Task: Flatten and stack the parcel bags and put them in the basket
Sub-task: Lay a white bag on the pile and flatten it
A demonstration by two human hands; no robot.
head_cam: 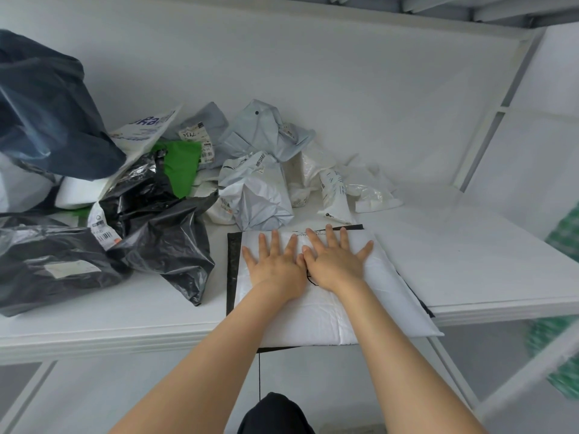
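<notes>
I am seeing both hands lying flat, fingers spread and gripping nothing, side by side on a white parcel bag (329,305). The left hand (275,264) and the right hand (333,261) are touching at their inner edges and covering some black print on the bag, so I cannot read it. The white bag is lying on a black bag (233,270), of which only the left strip, a bit of the far edge and a sliver at the near right are showing. Both are sitting at the near edge of the white shelf (470,261), the white one overhanging it. Behind and to the left, crumpled bags (257,183) are lying in a heap, overlapping so much that I cannot count them. A large dark bag (47,114) is being cut off by the left frame edge. At the right edge something green and white (564,233) is blurring past recognition; I cannot tell whether it is the basket.
</notes>
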